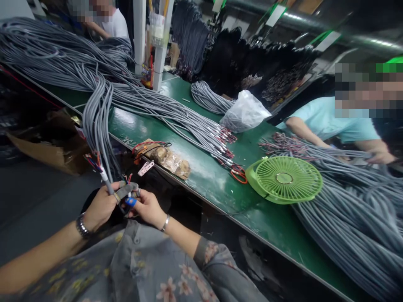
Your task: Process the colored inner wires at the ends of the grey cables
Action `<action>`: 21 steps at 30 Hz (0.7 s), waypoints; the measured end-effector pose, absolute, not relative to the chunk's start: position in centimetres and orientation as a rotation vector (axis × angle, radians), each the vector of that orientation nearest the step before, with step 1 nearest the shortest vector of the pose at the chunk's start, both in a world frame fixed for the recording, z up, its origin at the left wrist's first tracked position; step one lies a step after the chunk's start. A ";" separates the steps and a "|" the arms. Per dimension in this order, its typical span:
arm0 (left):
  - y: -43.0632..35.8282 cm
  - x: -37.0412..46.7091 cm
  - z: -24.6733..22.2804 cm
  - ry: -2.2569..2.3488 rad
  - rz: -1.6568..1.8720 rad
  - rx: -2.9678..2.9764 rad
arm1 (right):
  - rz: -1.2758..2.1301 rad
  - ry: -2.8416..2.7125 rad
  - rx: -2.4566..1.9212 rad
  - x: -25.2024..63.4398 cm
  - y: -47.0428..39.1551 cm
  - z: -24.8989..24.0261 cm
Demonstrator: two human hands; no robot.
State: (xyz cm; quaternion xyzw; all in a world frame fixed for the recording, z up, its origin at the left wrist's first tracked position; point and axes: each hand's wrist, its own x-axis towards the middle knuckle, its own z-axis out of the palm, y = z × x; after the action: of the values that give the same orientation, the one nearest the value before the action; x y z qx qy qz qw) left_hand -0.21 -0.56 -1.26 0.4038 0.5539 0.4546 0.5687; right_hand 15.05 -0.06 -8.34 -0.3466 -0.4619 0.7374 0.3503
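Observation:
In front of my lap, my left hand (102,206) is closed round grey cables (109,186). One cable's stripped end, with coloured wires (96,161), sticks up past my fingers. My right hand (150,208) meets it from the other side, fingers pinched at the cable ends; blue tape (131,202) wraps one digit. Grey wrapping covers other fingertips, and short red and dark wires (128,178) poke up between the hands. What exactly the right fingertips grip is partly hidden. A bundle of grey cables (97,113) hangs over the table edge down to my hands.
The green table (201,180) runs diagonally, with long cable bundles (176,115) across it. At its edge sit a taped block (170,159) and a pink clip (146,168). A green fan (285,179) stands rightward, near a plastic bag (245,112). Two people work opposite.

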 end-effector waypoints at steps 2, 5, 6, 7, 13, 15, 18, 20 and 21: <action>-0.4 -0.4 -1.3 1.335 1.091 0.971 | 1.873 -1.239 -0.953 15.5 0.0 -8.4; -0.3 -1.0 -1.5 1.403 1.096 1.029 | 1.702 -1.244 -1.076 16.4 0.5 -8.0; -0.2 -1.1 -1.5 1.417 1.079 1.049 | 1.654 -1.226 -1.102 16.7 0.8 -7.8; -0.2 -1.3 -1.5 1.419 1.051 1.068 | 1.623 -1.210 -1.114 16.9 1.1 -7.5; -0.1 -1.5 -1.8 1.380 0.927 1.117 | 1.646 -1.234 -1.032 15.7 2.9 -5.9; 0.0 -1.6 -1.9 1.363 0.898 1.140 | 1.673 -1.171 -1.010 15.0 3.2 -5.8; 0.3 -1.9 -1.8 1.333 0.818 1.211 | 1.712 -1.100 -0.985 14.6 3.2 -5.7; 0.6 -2.2 -1.5 1.311 0.745 1.238 | 1.723 -1.082 -0.987 14.7 3.0 -5.6; 0.7 -2.2 -1.2 1.305 0.710 1.238 | 1.724 -1.072 -0.992 14.8 2.9 -5.5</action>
State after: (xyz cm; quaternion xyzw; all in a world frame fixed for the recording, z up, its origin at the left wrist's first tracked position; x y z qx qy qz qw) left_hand -2.24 0.74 -1.23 0.5271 0.5554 0.3021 0.5678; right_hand 14.79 2.86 -5.55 -0.3969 -0.4290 0.6899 0.4271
